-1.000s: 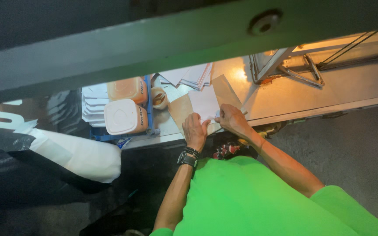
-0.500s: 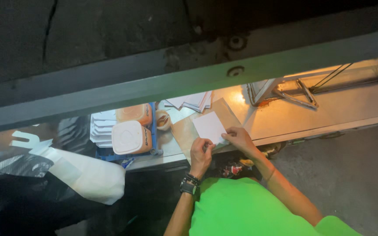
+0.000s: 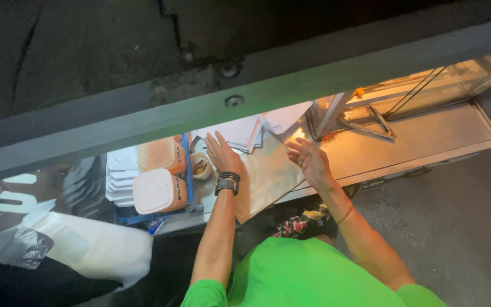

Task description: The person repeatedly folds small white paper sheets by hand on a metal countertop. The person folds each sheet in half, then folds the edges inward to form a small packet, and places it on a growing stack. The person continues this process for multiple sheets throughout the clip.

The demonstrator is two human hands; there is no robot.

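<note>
My left hand (image 3: 220,152) reaches forward over the steel counter (image 3: 404,149), fingers apart, close to a stack of white paper sheets (image 3: 245,132). It wears a dark watch and bracelet at the wrist. My right hand (image 3: 309,160) hovers open above a sheet of brown paper (image 3: 268,179) that lies on the counter and hangs a little over its front edge. Neither hand holds anything.
A blue rack (image 3: 186,170) at the left holds orange boxes with white lids (image 3: 155,190) and a small cup (image 3: 201,166). White stacked trays (image 3: 120,179) sit further left. A metal frame (image 3: 365,113) stands at the back right. A white bag (image 3: 95,250) lies below left. A dark beam (image 3: 234,102) overhangs.
Both hands have left the white sheet they were pressing on the brown paper. The left hand moved forward toward the paper stack; the right hand lifted and opened. The view tilted upward.
</note>
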